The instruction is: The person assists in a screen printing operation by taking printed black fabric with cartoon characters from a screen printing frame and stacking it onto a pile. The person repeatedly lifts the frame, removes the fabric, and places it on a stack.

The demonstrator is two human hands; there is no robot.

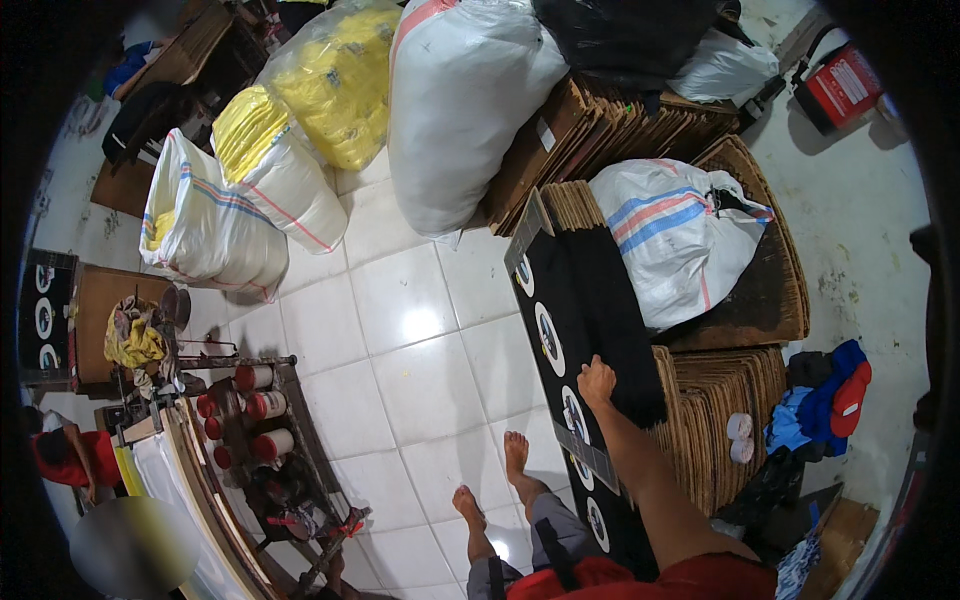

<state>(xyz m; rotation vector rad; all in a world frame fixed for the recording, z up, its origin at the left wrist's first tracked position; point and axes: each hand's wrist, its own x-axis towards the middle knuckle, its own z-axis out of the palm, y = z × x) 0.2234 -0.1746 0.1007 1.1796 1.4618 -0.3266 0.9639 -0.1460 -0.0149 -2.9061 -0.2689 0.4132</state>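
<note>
My right hand, fingers mostly curled with the index finger looking extended, is at the long, plain black sheet of what looks like cloth, right of centre in the frame; I can't tell whether I'm pinching it. My left hand is out of sight. I judge I'm handling this sheet, and shifting it would call for a secure edge grip. It looks dark, matte and fairly flat, beside upright brown boards.
</note>
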